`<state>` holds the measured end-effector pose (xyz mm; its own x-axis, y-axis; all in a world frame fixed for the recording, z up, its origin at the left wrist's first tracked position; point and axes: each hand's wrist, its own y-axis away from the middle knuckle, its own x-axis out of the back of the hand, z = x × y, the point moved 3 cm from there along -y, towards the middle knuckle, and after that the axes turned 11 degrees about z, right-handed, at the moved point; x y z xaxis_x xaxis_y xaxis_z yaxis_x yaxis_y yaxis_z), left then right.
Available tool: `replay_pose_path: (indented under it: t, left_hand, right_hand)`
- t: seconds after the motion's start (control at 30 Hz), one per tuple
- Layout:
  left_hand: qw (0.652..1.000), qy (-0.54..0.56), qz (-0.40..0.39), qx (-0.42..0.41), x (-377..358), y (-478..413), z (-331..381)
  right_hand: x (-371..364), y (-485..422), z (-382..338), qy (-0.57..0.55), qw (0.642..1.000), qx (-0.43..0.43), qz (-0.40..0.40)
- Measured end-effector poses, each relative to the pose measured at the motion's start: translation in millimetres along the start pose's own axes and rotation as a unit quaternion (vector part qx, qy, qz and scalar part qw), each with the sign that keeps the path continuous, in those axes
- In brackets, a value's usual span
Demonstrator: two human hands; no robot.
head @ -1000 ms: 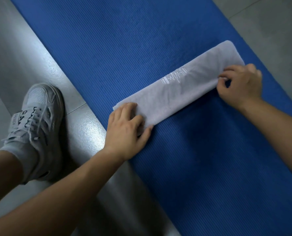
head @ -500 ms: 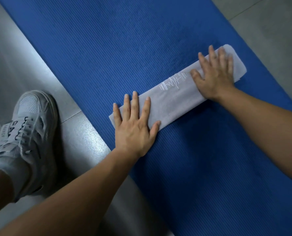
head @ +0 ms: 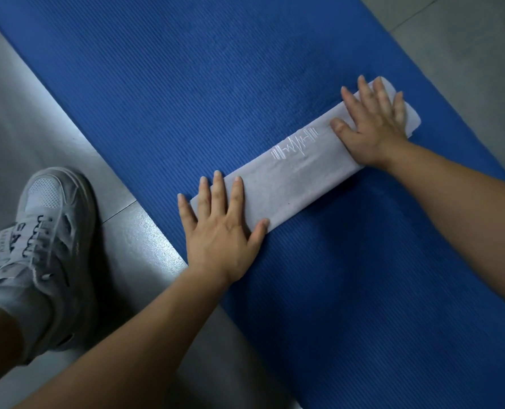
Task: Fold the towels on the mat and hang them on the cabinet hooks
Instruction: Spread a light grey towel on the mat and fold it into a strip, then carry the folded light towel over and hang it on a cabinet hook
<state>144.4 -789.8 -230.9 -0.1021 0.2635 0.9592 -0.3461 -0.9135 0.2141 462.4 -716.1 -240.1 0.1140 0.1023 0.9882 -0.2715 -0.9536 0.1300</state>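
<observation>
a grey towel (head: 298,178) lies on the blue ribbed mat (head: 186,84). it is folded into a long narrow strip that runs from about 8 o'clock up to 2 o'clock, right of the frame's middle. a thin white mark (head: 295,143), like a pulse line between two sets of bars, sits on its top face near the far long edge. whether it is stitched or printed i cannot tell from here.

the left hand (head: 221,231) rests flat on the strip's 8 o'clock end. its fingers are straight and spread, the thumb lies out toward 3 o'clock along the near edge, and it grips nothing. the right hand (head: 372,128) rests flat on the 2 o'clock end, fingers straight and pointing to 12 o'clock, thumb toward 9 o'clock. it too holds nothing and only lies on the cloth.

at 9 o'clock from the left hand, off the mat, a pale laced shoe (head: 44,231) with a grey sock (head: 12,296) stands on the shiny grey floor (head: 145,240). the floor also shows past the mat at 1 o'clock.
</observation>
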Motion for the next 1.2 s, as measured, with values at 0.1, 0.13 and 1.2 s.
replay_pose_path:
  t: [0.1, 0.13, 1.2]
  left_hand:
    - [0.994, 0.100, 0.046, 0.004, 22.7, -21.3, 6.0]
    - [0.988, 0.140, 0.068, -0.008, 29.8, -34.8, 10.1]
    - [0.686, 0.595, -0.408, 0.097, 301.2, -83.8, 127.2]
  right_hand:
    - [14.9, 35.9, -16.6, -0.090, 0.987, 0.000, 0.133]
    - [17.1, 54.3, -24.1, -0.116, 0.977, 0.011, 0.176]
    - [249.8, 182.7, -88.3, -0.739, 0.475, -0.465, 0.114]
